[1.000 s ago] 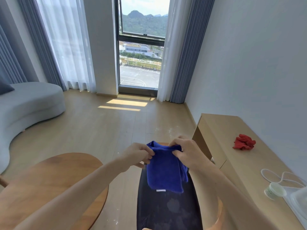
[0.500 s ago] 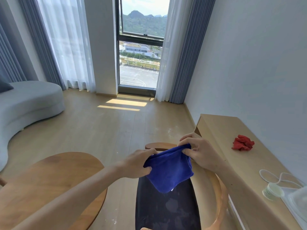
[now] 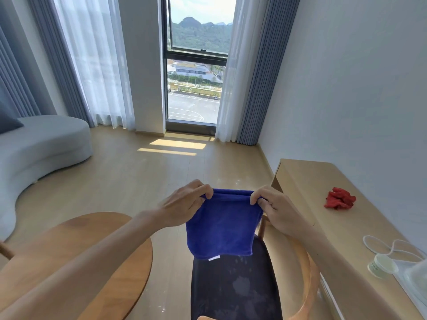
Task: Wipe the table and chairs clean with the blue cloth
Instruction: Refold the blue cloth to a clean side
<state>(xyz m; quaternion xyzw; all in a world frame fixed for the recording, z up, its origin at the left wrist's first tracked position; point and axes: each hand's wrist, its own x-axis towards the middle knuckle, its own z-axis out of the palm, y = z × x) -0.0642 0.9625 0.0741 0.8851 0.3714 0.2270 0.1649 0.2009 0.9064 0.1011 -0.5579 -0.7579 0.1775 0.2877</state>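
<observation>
- The left hand (image 3: 184, 205) pinches the top left corner of the blue cloth (image 3: 223, 225) with its fingers and thumb.
- The right hand (image 3: 276, 210) pinches the top right corner the same way.
- The blue cloth hangs flat between both hands, up in the air above the chair (image 3: 235, 287). It looks soft and fuzzy, almost square, with a tiny white tag at its bottom edge.
- The chair has a dark seat with pale smudgy marks on it, and a curved wooden arm wraps round its right side.
- The round worktop (image 3: 92, 245) sits to the left of the chair. It is smooth brown wood, and its curved edge comes near the chair with a thin strip of floor between them.
- A long, pale wooden worktop (image 3: 323, 185) runs along the right wall, just beside the chair. Its edges are straight and its corners are sharp.
- A crumpled red cloth (image 3: 339, 200) lies on the long worktop, well apart from the hands.
- Nearer on that worktop lie a white cord (image 3: 379, 245) and a small round white tub (image 3: 381, 265).
- The wooden floor (image 3: 138, 176) past the hands is wide and open, all the way to the tall window (image 3: 196, 65).
- A soft grey sofa (image 3: 44, 144) with a round end sits far to the left.
</observation>
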